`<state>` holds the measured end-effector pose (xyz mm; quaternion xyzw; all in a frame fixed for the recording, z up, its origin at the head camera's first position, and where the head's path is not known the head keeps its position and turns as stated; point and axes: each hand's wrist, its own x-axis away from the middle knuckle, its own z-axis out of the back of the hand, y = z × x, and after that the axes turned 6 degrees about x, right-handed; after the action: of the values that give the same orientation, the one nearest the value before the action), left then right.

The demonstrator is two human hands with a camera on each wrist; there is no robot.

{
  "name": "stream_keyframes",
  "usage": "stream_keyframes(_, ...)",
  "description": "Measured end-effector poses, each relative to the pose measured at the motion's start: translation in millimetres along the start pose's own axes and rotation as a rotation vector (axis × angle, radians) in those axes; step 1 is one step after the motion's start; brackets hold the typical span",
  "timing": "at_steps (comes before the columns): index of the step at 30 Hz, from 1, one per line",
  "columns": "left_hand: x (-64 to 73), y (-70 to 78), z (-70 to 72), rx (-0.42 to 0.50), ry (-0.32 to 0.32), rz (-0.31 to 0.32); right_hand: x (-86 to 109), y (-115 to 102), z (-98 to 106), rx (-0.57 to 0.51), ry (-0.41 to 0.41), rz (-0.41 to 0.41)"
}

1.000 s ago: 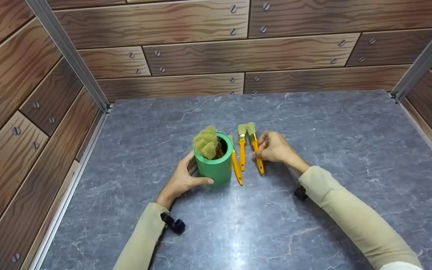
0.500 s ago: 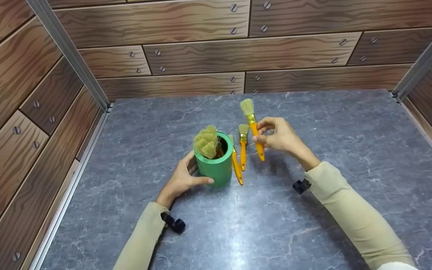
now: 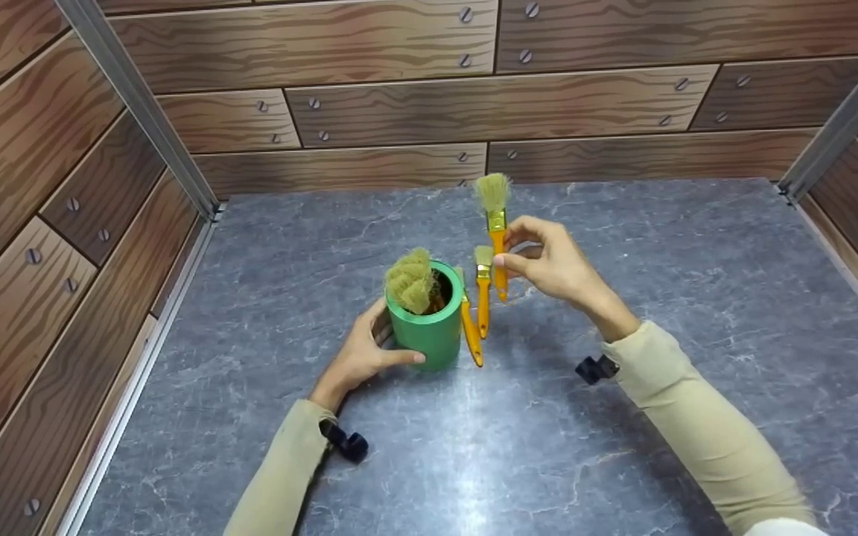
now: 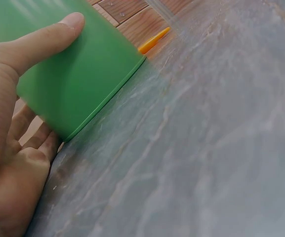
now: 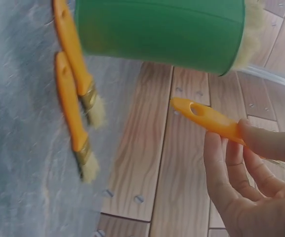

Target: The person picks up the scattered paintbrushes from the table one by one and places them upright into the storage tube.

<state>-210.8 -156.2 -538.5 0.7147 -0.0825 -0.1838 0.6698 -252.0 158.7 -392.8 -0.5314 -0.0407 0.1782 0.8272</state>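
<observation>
A green cylindrical pot (image 3: 427, 339) stands on the table, with several pale bristle heads (image 3: 409, 281) bunched up out of its mouth. My left hand (image 3: 363, 351) grips the pot's left side, thumb across its front; in the left wrist view the other fingers reach behind it. In my right hand (image 3: 552, 260) a paintbrush (image 3: 498, 238) is pinched by its orange handle, bristles up, raised above the table. The right wrist view shows that handle's holed end (image 5: 196, 109) pointing toward the pot. Two more paintbrushes, a nearer one (image 3: 471, 331) and a farther one (image 3: 482, 298), lie right of the pot.
A grey marbled tabletop (image 3: 623, 461) spreads beneath everything. Wood-patterned walls (image 3: 392, 112) close it in at the back and both sides, with metal posts (image 3: 138, 104) at the corners. A black wrist camera (image 3: 596, 368) hangs at the right cuff.
My right hand has picked the rightmost paintbrush up off the table, raised it, then brought it slightly left toward the pot. The left hand and the pot have stayed put.
</observation>
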Motion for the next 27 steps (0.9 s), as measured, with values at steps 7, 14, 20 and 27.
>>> stream_keyframes(7,-0.8,-0.7,-0.4,0.030,-0.012,-0.003,4.7,-20,-4,-0.043,0.020,0.059)
stream_keyframes(14,-1.2,-1.2,0.2,0.022,-0.006,0.004,7.7,-35,-11,-0.023,0.013,0.139)
stream_keyframes(20,-1.2,-1.0,0.2,0.018,-0.015,-0.014,10.0,-43,-19,-0.026,-0.023,0.218)
stream_keyframes(27,-1.0,-0.5,0.0,0.020,-0.014,-0.017,9.1,-50,-26,-0.047,-0.045,0.239)
